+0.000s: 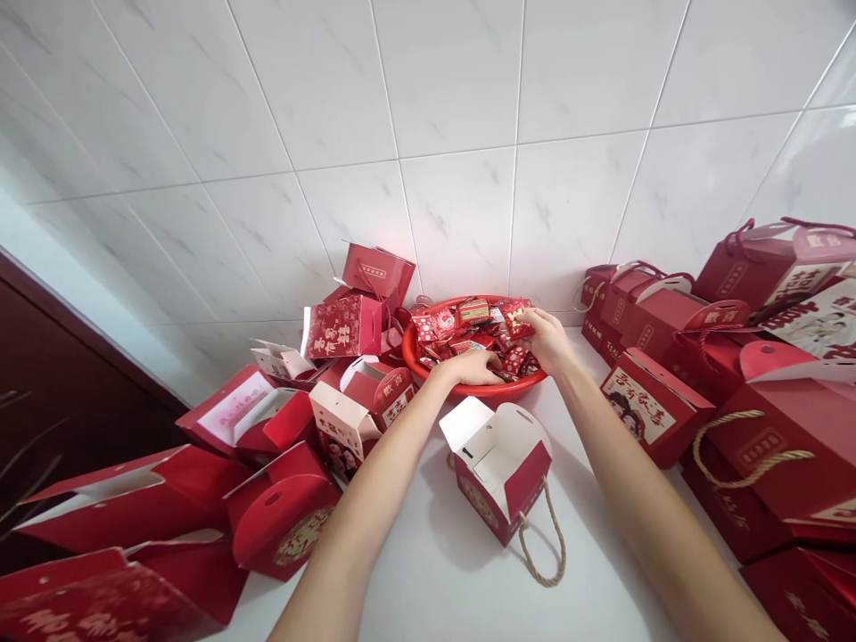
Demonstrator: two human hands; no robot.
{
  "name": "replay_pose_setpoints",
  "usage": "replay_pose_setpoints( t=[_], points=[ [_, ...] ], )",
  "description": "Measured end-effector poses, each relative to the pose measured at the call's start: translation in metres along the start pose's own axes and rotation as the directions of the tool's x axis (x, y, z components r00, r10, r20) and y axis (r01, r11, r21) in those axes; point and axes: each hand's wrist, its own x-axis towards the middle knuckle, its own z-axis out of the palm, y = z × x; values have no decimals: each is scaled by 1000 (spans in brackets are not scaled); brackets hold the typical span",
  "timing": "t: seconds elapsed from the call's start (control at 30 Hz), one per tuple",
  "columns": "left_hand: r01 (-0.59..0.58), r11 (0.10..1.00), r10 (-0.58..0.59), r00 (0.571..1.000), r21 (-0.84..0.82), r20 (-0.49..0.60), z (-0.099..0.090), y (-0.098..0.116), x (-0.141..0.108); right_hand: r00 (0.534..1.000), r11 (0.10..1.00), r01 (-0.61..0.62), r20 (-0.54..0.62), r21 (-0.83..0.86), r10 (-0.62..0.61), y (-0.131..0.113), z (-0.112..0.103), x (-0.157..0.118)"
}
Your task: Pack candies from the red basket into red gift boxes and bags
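A red oval basin (428, 368) holds many small red wrapped packets and stands by the wall. My left hand (473, 366) reaches over its front rim, fingers bent down among the packets; what they hold, if anything, is hidden. At the basin's right side my right hand (547, 339) pinches a red packet with gold print (516, 318). Nearer to me, between my forearms, sits an open red gift box (498, 464) with a white inside and its flaps up. Its rope handle (549, 571) hangs down on the right.
Several open red boxes (281, 517) crowd the left side of the white table (428, 588). Several red boxes with rope handles (782, 437) are stacked on the right, some closed. A white tiled wall (455, 205) rises behind the basin.
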Motion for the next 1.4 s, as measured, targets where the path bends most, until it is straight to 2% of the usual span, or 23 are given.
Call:
replay_pose_setpoints(
  t=[0.23,0.43,0.63,0.77,0.83,1.0,1.2,1.3,1.4],
  points=[
    [25,1000,-25,1000,7,15,0,3,-2,1000,993,0,0,117,0,2,0,0],
    [-83,969,92,995,-233,27,0,4,0,1000,993,-21,14,119,19,2,0,0],
    [-151,903,148,988,-403,-38,2,0,2,1000,993,-20,18,115,18,3,-1,0],
    [-217,869,156,973,-444,-169,3,-2,1,1000,992,-20,14,126,19,2,0,-1],
    [-284,863,164,940,-418,-299,3,-4,0,1000,992,-16,16,126,14,0,1,-2],
    [-378,864,125,801,-333,-585,3,-10,0,999,993,-22,28,120,19,-1,1,-3],
    [-415,865,97,691,-283,-716,3,-11,1,1000,991,-11,21,133,8,1,1,-2],
    [-448,854,82,619,-266,-781,3,-12,2,1000,990,-13,26,139,9,1,1,-2],
    [-470,826,21,578,-312,-816,3,-15,2,999,992,-14,31,124,10,0,1,-3]
  ],
)
